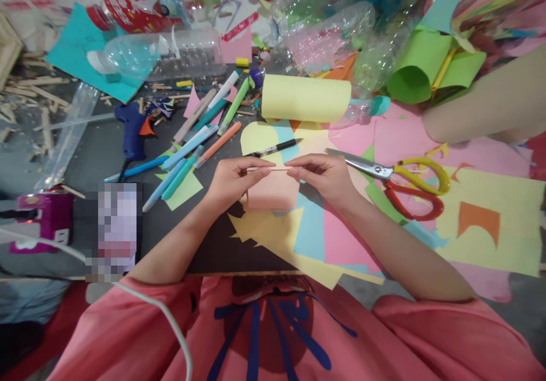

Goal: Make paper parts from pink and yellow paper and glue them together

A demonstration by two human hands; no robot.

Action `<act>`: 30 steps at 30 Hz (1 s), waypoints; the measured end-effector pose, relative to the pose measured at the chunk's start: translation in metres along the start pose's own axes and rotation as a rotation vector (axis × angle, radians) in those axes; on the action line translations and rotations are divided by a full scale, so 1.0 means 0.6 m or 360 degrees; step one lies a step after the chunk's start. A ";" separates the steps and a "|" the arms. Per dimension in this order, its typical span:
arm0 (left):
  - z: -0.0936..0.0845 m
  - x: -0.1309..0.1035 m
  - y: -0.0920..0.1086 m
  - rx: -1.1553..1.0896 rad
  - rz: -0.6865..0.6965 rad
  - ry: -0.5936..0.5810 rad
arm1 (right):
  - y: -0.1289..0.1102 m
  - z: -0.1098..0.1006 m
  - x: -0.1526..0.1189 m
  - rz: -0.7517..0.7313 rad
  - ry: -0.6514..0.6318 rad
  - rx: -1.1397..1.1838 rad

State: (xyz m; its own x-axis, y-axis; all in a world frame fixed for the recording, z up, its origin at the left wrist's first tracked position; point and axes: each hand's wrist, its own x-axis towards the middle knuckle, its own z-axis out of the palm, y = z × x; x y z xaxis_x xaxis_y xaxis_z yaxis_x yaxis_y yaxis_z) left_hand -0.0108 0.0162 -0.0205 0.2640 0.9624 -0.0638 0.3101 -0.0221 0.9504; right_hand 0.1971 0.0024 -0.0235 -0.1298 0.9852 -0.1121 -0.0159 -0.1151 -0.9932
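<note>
Between my left hand (234, 177) and my right hand (322, 175) a piece of pale pink paper (273, 190) is held by its far edge. The fingertips of both hands pinch that edge, with a short gap between them. The paper hangs toward me over other coloured sheets. Just beyond my hands lies a black pen (277, 147) on yellow and blue paper. Scissors (381, 170) with yellow and red handles rest to the right of my right hand, blades partly open.
Markers (183, 162) and a blue glue gun (133, 131) lie to the left, near a phone (117, 227). A yellow paper roll (306, 98) and plastic bottles (170, 51) are at the back. Another person's arm (490, 99) reaches in from the right.
</note>
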 end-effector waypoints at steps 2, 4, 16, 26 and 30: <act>0.000 0.000 0.000 -0.0007 0.0010 -0.0009 | 0.001 0.000 0.000 -0.0011 0.0004 -0.0013; 0.000 -0.001 0.000 -0.0014 0.0019 -0.0017 | 0.002 0.000 0.000 -0.0016 0.0012 -0.0035; -0.002 0.004 -0.002 -0.0076 -0.0002 0.0058 | 0.008 -0.004 0.002 -0.0063 0.0074 -0.0115; -0.001 0.004 0.000 -0.0052 -0.0033 0.0020 | 0.004 -0.002 0.000 -0.0143 0.0056 -0.0166; 0.004 -0.002 0.004 -0.0038 -0.0021 -0.0012 | 0.000 0.003 -0.003 -0.0115 -0.0026 -0.0058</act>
State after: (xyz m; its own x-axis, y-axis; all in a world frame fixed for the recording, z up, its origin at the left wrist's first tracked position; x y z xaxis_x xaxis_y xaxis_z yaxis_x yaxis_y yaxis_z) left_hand -0.0082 0.0145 -0.0189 0.2671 0.9604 -0.0788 0.2917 -0.0026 0.9565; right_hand 0.1953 0.0004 -0.0235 -0.1461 0.9885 -0.0399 0.0104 -0.0388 -0.9992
